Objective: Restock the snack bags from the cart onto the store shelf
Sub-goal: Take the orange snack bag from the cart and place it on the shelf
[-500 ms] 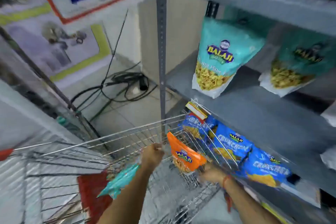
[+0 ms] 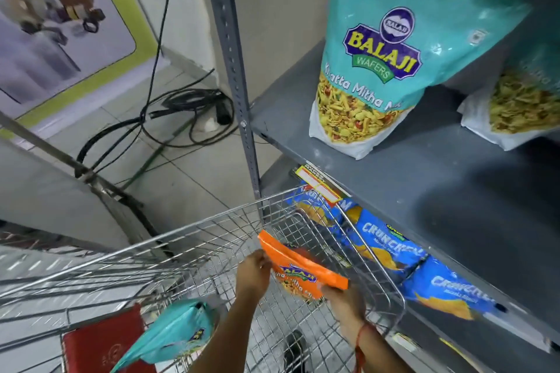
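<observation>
An orange Balaji snack bag (image 2: 298,269) is held over the wire cart (image 2: 194,230) basket. My left hand (image 2: 253,274) grips its left edge and my right hand (image 2: 345,301) grips its lower right corner. A teal snack bag (image 2: 172,331) lies in the cart to the lower left. On the grey shelf (image 2: 424,185) stand a large teal Balaji bag (image 2: 391,48) and a second teal bag (image 2: 524,100) at the right edge. Blue Crunchex bags (image 2: 391,245) line the shelf below, right of the cart.
A red flap (image 2: 103,342) sits at the cart's near end. The shelf's grey upright post (image 2: 233,70) stands just beyond the cart. Black cables (image 2: 169,118) coil on the tiled floor by the wall. A poster (image 2: 60,24) leans at the left.
The view has come closer to the shelf. The orange bag has tilted flatter and my left hand has moved right onto its edge, so both hands hold it.
</observation>
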Demonstrator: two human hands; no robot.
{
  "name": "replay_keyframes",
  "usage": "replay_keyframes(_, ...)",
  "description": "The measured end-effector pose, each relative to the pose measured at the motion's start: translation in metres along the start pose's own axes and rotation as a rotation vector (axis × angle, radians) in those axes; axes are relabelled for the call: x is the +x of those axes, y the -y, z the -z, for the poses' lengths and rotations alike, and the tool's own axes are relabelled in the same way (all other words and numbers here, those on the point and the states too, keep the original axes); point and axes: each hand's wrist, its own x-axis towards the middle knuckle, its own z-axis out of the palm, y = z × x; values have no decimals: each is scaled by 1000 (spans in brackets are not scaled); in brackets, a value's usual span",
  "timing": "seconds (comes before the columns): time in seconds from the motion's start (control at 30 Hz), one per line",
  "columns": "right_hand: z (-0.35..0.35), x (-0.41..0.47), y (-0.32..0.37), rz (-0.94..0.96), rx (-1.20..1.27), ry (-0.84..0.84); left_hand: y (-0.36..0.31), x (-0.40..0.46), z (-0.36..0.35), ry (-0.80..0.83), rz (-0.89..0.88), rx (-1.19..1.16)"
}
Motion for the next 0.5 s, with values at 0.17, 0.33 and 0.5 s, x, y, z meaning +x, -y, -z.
replay_keyframes(0.17,16,-20,0,124,39,0,-6,-34,12,-25,-38,-151)
replay_keyframes(0.33,47,-76,15,352,93,31,-33,-89,49,6,-158,-323)
replay_keyframes(0.5,94,-151,37,593,190,-35,-90,-154,97,25,-394,-347)
